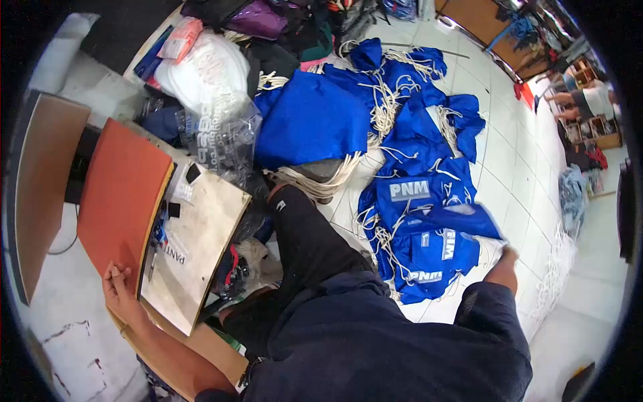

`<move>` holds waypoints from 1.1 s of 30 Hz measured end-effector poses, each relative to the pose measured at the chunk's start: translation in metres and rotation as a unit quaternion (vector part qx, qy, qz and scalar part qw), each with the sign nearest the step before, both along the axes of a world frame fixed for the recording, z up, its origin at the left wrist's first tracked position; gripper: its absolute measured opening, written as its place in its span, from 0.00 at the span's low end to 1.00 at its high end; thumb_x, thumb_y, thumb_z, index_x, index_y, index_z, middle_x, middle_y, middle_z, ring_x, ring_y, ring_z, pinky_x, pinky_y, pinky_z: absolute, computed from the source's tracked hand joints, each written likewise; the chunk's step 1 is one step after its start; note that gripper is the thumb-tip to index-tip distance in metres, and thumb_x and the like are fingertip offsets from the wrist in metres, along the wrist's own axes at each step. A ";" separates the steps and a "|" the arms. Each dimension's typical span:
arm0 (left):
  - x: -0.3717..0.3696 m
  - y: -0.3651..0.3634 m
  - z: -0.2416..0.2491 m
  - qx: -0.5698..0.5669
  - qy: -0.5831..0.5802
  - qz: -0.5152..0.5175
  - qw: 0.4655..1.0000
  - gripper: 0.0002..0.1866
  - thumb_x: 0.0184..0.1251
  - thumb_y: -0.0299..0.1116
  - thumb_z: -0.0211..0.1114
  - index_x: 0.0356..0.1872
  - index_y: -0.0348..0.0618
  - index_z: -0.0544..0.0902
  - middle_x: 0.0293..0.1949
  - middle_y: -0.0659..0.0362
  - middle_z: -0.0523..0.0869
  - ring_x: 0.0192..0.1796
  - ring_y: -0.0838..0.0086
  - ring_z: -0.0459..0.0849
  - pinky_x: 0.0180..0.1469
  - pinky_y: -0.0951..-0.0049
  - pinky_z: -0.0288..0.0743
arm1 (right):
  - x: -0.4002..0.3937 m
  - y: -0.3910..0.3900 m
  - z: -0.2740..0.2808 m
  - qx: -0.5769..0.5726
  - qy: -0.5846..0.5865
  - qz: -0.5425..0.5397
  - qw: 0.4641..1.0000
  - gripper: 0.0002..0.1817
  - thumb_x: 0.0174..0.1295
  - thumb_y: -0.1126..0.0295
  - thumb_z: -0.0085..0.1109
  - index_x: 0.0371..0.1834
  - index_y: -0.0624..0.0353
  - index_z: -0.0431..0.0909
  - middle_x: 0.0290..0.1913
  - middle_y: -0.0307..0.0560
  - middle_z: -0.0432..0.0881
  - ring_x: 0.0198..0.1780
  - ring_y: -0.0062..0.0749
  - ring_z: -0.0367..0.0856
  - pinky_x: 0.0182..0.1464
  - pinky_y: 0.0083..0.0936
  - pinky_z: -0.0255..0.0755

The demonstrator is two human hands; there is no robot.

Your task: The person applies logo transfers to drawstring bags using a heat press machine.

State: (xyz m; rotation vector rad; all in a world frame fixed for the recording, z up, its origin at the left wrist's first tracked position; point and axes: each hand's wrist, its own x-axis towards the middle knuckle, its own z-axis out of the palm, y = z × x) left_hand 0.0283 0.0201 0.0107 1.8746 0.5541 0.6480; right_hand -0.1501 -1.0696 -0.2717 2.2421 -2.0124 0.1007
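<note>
My right hand [510, 255] is closed on the corner of a blue drawstring bag [455, 220], stretched out to the right and partly lifted over other bags. Beneath it lie several blue bags [435, 254] with white cords; "PNM" is printed on some. At the left, my left hand [120, 289] rests at the lower edge of an orange-brown panel [124, 187], fingers loosely bent and apart, with nothing seen in them. The panel stands beside a pale wooden board [194, 248] marked "PANTE".
A pile of blue bags [315, 117] with bundled cords lies ahead. Clear plastic packaging [224, 137] and a white bundle [204, 70] sit to the left. White cords [556, 268] are heaped on the tiles at right. Another person [586, 100] is at the far right.
</note>
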 end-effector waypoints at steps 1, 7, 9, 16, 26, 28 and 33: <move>-0.007 -0.005 0.003 -0.021 0.010 0.027 0.999 0.15 0.77 0.35 0.58 0.55 0.35 0.79 0.41 0.59 0.82 0.43 0.77 0.80 0.52 0.76 0.76 | 0.004 0.018 -0.034 0.105 0.090 0.027 0.990 0.32 0.60 0.53 0.58 0.64 0.60 0.74 0.66 0.60 0.74 0.68 0.48 0.72 0.68 0.44 0.65; -0.026 -0.014 -0.012 -0.008 0.014 0.068 0.998 0.13 0.76 0.34 0.59 0.51 0.36 0.80 0.41 0.58 0.82 0.42 0.76 0.80 0.49 0.76 0.75 | 0.172 0.279 -0.064 0.134 -0.172 0.545 0.810 0.28 0.52 0.67 0.67 0.58 0.63 0.75 0.54 0.63 0.81 0.58 0.59 0.77 0.61 0.43 0.71; -0.020 -0.027 -0.015 -0.021 -0.035 0.044 0.998 0.13 0.75 0.33 0.60 0.51 0.35 0.80 0.41 0.58 0.83 0.42 0.76 0.81 0.49 0.76 0.75 | 0.258 0.422 0.029 0.140 -0.182 0.613 0.756 0.29 0.53 0.67 0.70 0.60 0.57 0.74 0.59 0.59 0.77 0.61 0.56 0.74 0.63 0.42 0.69; 0.008 -0.119 -0.016 0.024 0.032 -0.089 0.995 0.11 0.74 0.31 0.59 0.50 0.35 0.81 0.38 0.58 0.84 0.41 0.76 0.81 0.49 0.75 0.75 | 0.413 0.560 0.038 -0.062 -0.068 0.848 0.522 0.18 0.60 0.59 0.63 0.53 0.44 0.83 0.58 0.49 0.80 0.57 0.43 0.79 0.61 0.48 0.64; 0.007 -0.197 -0.070 -0.135 0.067 -0.203 0.968 0.08 0.73 0.27 0.60 0.47 0.35 0.82 0.35 0.59 0.86 0.38 0.79 0.83 0.44 0.79 0.75 | 0.483 0.554 0.093 0.283 -0.195 0.784 0.517 0.13 0.68 0.60 0.55 0.41 0.59 0.81 0.42 0.60 0.84 0.45 0.60 0.82 0.45 0.44 0.75; 0.013 -0.206 -0.078 -0.142 0.069 -0.212 0.964 0.09 0.72 0.27 0.61 0.48 0.35 0.82 0.35 0.59 0.86 0.38 0.79 0.83 0.43 0.79 0.75 | 0.501 0.556 0.107 0.277 -0.353 0.704 0.550 0.13 0.69 0.62 0.54 0.40 0.64 0.79 0.38 0.61 0.82 0.40 0.54 0.81 0.43 0.42 0.73; 0.037 -0.219 -0.112 -0.125 0.116 -0.263 0.950 0.11 0.71 0.29 0.63 0.49 0.36 0.82 0.34 0.61 0.85 0.36 0.80 0.82 0.40 0.78 0.76 | 0.541 0.547 0.164 0.234 -0.563 0.586 0.534 0.17 0.71 0.61 0.54 0.34 0.67 0.75 0.27 0.50 0.76 0.30 0.31 0.70 0.35 0.34 0.67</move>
